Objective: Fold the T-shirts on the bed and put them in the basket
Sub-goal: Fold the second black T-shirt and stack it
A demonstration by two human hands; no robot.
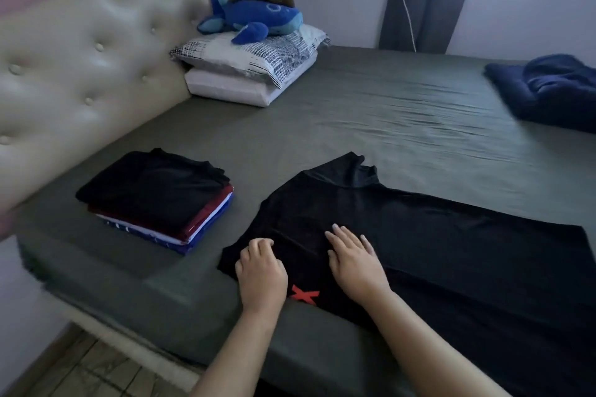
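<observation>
Grey sheeting covers the bed (371,113), which is backed by a tufted cream headboard (80,68). Two pillows (254,64) are stacked in the corner, and one blue plush whale (254,18) is laid on top. One black T-shirt (419,235) is spread flat at the near edge; a red X mark (304,295) is printed on it, and no other writing can be read. One stack of folded shirts (158,200) is seen to its left. One dark blue garment (548,90) is bunched far right. The left hand (261,271) is rested on the shirt with fingers curled; whether cloth is pinched cannot be told. The right hand (353,259) is pressed flat, fingers straight.
</observation>
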